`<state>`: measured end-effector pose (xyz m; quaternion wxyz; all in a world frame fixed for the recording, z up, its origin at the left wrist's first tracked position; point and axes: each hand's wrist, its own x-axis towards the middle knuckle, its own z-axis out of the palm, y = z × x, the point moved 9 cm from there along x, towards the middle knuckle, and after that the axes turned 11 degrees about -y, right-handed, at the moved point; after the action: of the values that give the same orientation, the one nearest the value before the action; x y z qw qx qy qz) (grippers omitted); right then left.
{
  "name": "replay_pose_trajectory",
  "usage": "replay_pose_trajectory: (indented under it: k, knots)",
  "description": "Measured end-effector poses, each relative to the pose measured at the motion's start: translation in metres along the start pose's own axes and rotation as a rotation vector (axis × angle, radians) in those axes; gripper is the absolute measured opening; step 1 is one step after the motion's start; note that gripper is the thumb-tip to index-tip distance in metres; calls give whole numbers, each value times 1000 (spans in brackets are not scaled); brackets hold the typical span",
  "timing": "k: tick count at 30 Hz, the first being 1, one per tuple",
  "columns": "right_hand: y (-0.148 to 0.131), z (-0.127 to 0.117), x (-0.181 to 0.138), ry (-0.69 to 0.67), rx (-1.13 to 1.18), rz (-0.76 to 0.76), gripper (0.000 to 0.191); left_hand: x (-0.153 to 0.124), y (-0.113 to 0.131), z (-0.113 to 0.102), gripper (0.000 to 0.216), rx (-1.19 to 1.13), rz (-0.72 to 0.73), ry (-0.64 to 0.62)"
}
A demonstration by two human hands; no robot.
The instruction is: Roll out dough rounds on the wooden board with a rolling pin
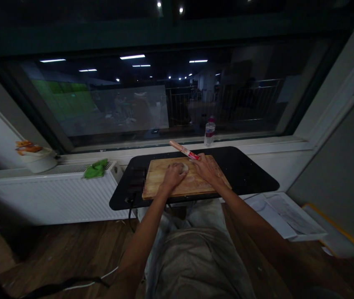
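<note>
A wooden cutting board (160,176) lies on the black table, with pale floury marks on its right part. My left hand (173,174) is over the board, its fingers curled onto a pale round piece of dough (185,167), which they partly cover. In my right hand (206,169) is a slim rolling pin (180,147) with a red and white printed wrap near the grip. The pin is raised at a slant, its free end pointing away and to the left, past the board's far edge. My right palm is close above the board; whether it touches is unclear.
The black tabletop (248,174) reaches the window sill, where a clear bottle with a pink cap (210,132) stands. A green cloth (96,168) and a white bowl (38,160) rest by the radiator (71,199). At lower right is a white box (292,216).
</note>
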<state>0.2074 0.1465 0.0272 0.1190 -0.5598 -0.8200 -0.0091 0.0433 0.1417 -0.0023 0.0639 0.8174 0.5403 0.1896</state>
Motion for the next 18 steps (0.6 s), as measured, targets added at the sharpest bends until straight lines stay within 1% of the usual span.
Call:
replay_pose_trajectory:
  k: [2, 5, 9, 14, 18]
  knots:
    - [0, 0, 0, 1, -9, 5, 48, 0, -3, 3, 46, 32, -33, -2]
    - [0, -1, 0, 8, -29, -1, 48, -1, -10, 8, 63, 72, -130, -50]
    - [0, 0, 0, -10, -36, -4, 48, -1, -9, 7, 62, 107, -204, -105]
    - [-1, 0, 0, -28, -30, 0, 49, -8, -6, -5, 67, 182, -308, -71]
    - [-1, -2, -1, -15, -21, 2, 48, -10, -3, -8, 67, 193, -312, -60]
